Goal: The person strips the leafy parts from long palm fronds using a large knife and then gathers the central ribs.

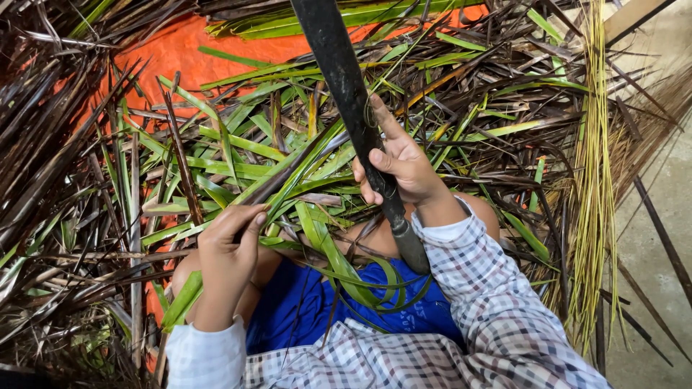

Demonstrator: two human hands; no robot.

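My right hand (400, 167) grips a long dark blade (339, 72) low on its length, just above the grey handle end (409, 248); the blade runs up and away past the frame's top edge. My left hand (229, 248) pinches a long green palm leaf (303, 169) that stretches from my lap up toward the blade. More green leaf strips (353, 277) curl across my blue-clad lap. Both sleeves are checked white and grey.
A thick heap of green and dried brown leaves (180, 158) covers an orange sheet (173, 50). At the right hangs a bundle of thin yellow-green leaf ribs (595, 180). Beyond it are bare grey concrete floor (663, 187) and a wooden plank (634, 14).
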